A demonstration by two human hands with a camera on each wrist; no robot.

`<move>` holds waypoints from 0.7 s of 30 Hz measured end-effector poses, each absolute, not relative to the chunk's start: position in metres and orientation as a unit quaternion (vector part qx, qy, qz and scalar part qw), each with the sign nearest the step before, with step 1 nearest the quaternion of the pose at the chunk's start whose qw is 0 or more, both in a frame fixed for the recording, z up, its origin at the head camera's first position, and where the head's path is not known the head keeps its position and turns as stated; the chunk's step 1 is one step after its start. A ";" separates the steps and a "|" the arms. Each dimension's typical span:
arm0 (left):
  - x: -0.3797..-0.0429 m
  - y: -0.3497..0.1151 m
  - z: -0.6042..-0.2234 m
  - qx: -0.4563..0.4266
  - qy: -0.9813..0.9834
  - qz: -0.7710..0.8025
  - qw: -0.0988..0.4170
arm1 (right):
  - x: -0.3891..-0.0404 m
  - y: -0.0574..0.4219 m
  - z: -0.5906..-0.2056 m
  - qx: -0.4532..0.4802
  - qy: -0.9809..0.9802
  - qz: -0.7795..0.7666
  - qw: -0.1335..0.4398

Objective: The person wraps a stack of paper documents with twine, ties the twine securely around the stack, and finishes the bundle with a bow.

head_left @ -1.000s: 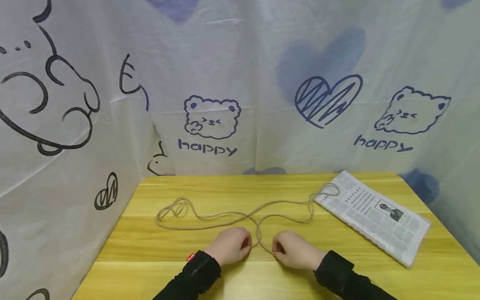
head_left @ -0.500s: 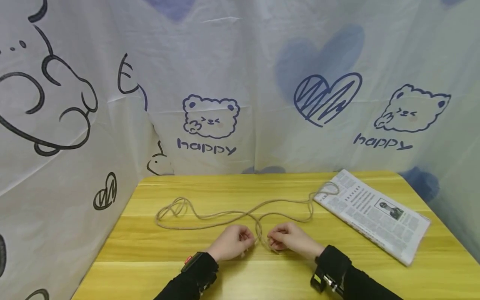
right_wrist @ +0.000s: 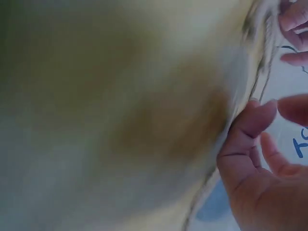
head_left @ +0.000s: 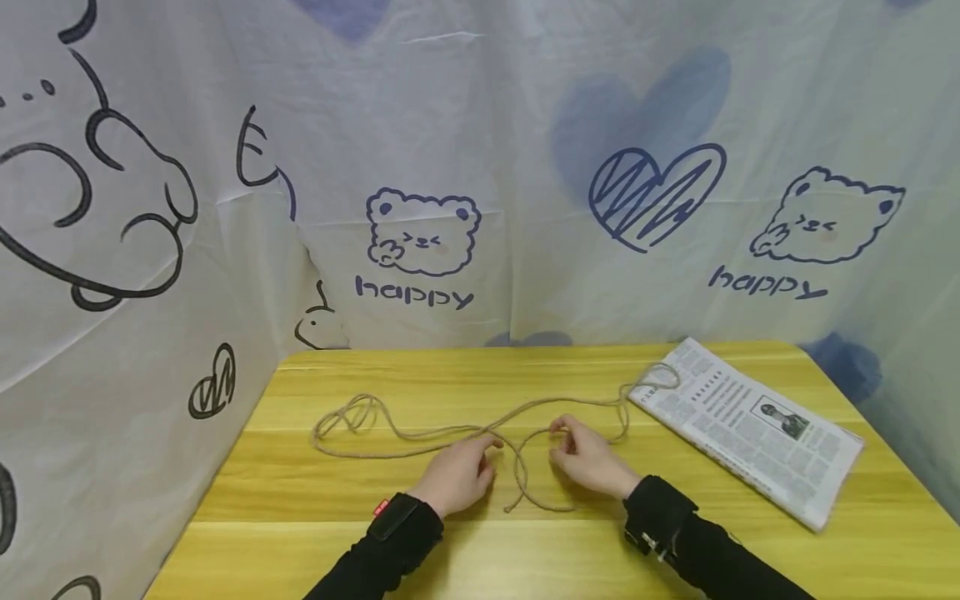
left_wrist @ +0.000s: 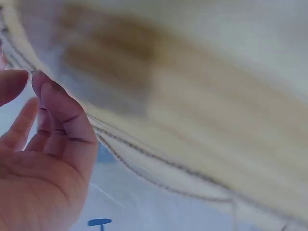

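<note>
A thin tan rope lies on the yellow wood-grain table, crossing itself in the middle with two loose ends towards the front. My left hand is left of the crossing, its thumb and index fingertip pinching the rope where it nears the crossing. To the right, my right hand pinches the curved strand there between thumb and index finger. In the left wrist view the rope runs past the left hand. Fingertips of the right hand meet beside the rope in the right wrist view.
A folded newspaper lies at the table's right, with a loop of the rope over its upper left corner. Another rope loop spreads at the left. A printed white cloth hangs behind the table and along both sides.
Both hands have let go of the rope near its front ends and moved farther up the table to the strands by the crossing. The ends now lie loose on the table.
</note>
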State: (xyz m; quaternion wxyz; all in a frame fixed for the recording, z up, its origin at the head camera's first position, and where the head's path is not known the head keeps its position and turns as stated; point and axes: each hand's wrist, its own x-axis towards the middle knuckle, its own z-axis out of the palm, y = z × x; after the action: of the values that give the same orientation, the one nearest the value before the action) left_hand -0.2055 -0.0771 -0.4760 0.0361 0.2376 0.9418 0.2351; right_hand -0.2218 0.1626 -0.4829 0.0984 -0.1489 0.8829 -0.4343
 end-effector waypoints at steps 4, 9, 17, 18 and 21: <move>-0.212 -0.072 -0.477 0.243 0.960 0.136 0.011 | -0.230 0.164 -0.481 -0.188 0.925 -0.321 0.072; -0.218 -0.072 -0.478 0.233 0.963 0.135 0.017 | -0.231 0.168 -0.481 -0.206 0.938 -0.274 0.059; -0.209 -0.106 -0.478 0.221 0.961 0.168 0.002 | -0.217 0.201 -0.476 -0.219 0.943 -0.250 0.029; -0.208 -0.112 -0.477 0.217 0.960 0.174 0.002 | -0.214 0.208 -0.475 -0.213 0.944 -0.251 0.032; -0.203 -0.132 -0.475 0.205 0.960 0.190 0.005 | -0.208 0.228 -0.474 -0.191 0.949 -0.246 0.044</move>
State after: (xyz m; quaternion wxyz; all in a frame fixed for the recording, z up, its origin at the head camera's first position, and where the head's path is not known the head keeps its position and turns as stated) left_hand -0.2033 -0.1321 -0.4753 0.0045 0.2049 0.9602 0.1896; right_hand -0.2079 0.2276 -0.4741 0.0444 -0.1906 0.9492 -0.2465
